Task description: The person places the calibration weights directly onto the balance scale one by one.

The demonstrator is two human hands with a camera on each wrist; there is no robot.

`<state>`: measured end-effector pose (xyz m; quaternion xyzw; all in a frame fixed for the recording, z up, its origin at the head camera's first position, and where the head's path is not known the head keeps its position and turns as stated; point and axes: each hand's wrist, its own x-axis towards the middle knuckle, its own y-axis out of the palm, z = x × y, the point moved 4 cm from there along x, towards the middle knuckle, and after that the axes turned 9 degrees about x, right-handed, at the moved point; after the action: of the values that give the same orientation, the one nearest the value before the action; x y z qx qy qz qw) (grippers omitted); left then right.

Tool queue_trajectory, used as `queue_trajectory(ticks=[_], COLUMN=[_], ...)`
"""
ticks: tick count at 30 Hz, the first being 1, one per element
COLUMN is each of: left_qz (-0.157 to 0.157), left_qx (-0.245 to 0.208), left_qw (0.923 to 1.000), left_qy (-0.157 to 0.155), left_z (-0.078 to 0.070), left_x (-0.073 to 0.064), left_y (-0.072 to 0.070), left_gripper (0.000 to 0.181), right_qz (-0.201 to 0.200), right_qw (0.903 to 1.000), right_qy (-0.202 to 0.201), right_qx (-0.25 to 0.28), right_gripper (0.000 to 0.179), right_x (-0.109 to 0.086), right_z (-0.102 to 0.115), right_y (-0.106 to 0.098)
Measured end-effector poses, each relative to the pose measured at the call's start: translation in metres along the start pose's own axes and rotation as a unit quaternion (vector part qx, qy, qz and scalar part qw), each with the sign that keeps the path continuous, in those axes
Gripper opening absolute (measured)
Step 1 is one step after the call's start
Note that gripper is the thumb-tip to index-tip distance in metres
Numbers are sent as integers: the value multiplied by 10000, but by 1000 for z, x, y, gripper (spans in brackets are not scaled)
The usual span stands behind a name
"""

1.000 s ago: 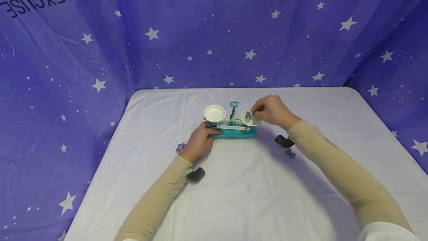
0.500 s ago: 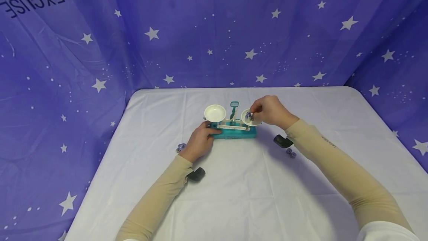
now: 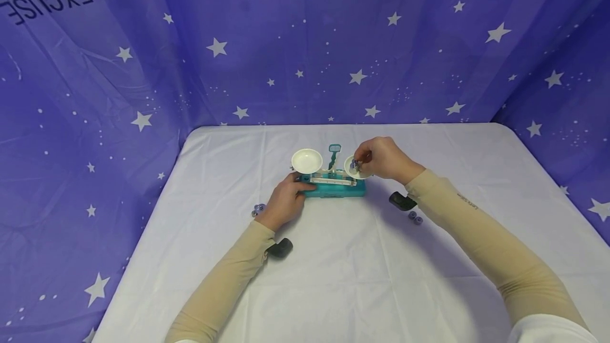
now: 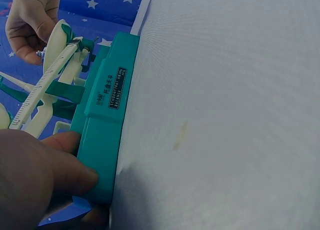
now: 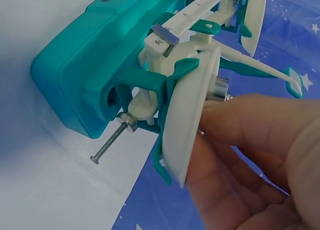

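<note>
Left hand [image 3: 284,198] grips balance base [image 3: 335,191]; right hand [image 3: 385,159] pinches metal weight [image 3: 358,168] at right pan [image 5: 182,120]

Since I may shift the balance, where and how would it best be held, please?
Probably by the blocky teal base, low at its left end, from the near left, where the left hand grips it; the pans and beam stand exposed above.

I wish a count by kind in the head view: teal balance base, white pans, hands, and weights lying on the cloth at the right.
Teal balance base: 1
White pans: 2
Hands: 2
Weights lying at the right: 2
Total: 7
</note>
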<state>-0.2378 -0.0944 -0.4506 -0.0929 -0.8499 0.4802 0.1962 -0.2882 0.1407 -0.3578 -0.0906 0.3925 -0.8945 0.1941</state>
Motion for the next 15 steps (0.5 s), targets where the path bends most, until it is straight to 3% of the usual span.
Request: queue_trajectory(ticks=[8, 15], left_qz=[34, 79], left_qx=[2, -2], left_qw=[10000, 10000], left_qy=[-18, -30], left_z=[2, 2], left_x=[0, 1], left_y=[1, 1], left_gripper=[38, 38], right_qz=[38, 188], right_qw=[9995, 9986], right_qy=[-238, -83], right_qx=[-210, -494], right_gripper=[27, 34], right_x=[3, 6], right_z=[6, 10], right_y=[3, 4])
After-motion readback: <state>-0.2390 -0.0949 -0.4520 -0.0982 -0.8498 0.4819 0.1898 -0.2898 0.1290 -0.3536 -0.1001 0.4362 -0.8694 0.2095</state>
